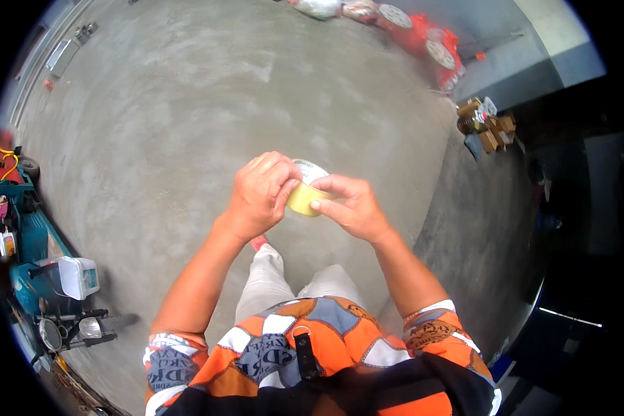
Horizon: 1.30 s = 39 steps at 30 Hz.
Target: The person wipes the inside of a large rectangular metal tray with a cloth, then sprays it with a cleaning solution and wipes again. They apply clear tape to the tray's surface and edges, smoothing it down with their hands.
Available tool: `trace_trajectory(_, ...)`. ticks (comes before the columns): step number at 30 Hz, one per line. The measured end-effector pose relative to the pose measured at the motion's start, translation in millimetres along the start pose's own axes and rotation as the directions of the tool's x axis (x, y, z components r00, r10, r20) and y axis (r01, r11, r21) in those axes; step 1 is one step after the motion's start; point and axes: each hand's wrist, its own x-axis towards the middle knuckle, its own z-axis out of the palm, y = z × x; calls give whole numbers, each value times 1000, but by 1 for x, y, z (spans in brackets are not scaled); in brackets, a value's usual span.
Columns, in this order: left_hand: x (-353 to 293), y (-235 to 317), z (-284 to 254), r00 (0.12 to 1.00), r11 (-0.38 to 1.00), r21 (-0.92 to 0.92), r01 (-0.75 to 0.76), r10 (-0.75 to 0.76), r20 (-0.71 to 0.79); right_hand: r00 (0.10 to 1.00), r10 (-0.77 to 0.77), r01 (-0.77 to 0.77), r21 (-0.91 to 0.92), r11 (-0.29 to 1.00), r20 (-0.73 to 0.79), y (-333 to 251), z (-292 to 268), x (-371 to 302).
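Note:
A roll of clear yellowish packing tape (305, 200) is held up between my two hands, in front of my body and above the floor. My right hand (350, 204) grips the roll from its right side, thumb on the outer face and fingers at the rim. On the other side, my left hand (263, 192) is closed, its thumb and fingertips pinched together at the roll's left edge. Whether a loose tape end lies in that pinch is too small to tell. The white printed inside of the core shows at the top of the roll.
Grey concrete floor (152, 139) spreads around me. At the left stand a teal cart (38, 236), a white bucket (78, 277) and a parked vehicle's handlebar (73, 329). Red bags (423, 41) line the far wall; cardboard boxes (496, 132) are piled at the right.

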Motion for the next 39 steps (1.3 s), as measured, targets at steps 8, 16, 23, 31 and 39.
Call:
trace_trajectory(8,24,-92,-83,985,992,84,99,-86,-148,996,32,-27,-56,998,82,-30,63,137)
trace_trajectory(16,61,-168,-119,954,956,184,229,-183,-237,994,-76,95,-244,965,83,-4,82,258)
trace_trajectory(23,99,-229,-158,782,838,-111,534,-539,-314,978,6,11,-79,997,210,-10,89,353)
trace_trajectory(31,106,-317,-201,693,799,-265,540,-601,-399,941,-5,45,-111,993,339,-34,148,453)
trace_trajectory(39,112,-413,-321,774,872,66,486,-393,-497,907,-37,156,-252,955,420,-59,255,568)
